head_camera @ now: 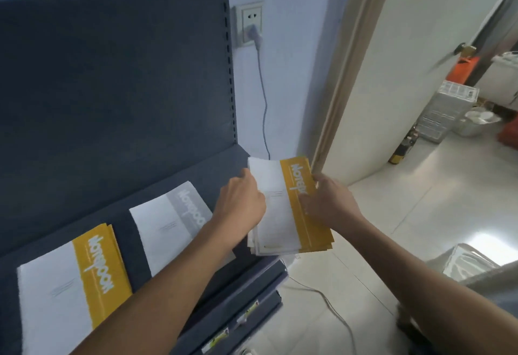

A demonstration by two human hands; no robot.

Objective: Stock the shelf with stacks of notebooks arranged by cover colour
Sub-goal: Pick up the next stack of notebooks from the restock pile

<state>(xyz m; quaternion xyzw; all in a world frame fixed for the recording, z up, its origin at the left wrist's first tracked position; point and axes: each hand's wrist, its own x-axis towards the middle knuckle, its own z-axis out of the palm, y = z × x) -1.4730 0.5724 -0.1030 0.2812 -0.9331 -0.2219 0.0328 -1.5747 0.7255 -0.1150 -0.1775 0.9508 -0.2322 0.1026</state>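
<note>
Yellow-banded stack (277, 214) overhangs the shelf (213, 169) at its right edge, left grip (242, 203) and right grip (328, 203) clasping its sides.

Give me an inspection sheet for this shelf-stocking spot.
Surface: dark blue-grey metal shelf, back panel upright.
Job's things: yellow-banded white notebook stack at shelf's left; grey-banded white notebook stack beside it; second yellow-banded stack at the right end, reaching past the edge.
Clutter: silvery wrapped packet on pale tiled floor, right.
Grippers: left hand and right hand grip the second stack's sides.
Cables: grey cable plugged into wall socket; white cable across floor.
Surroundings: beige door frame, door open.
</note>
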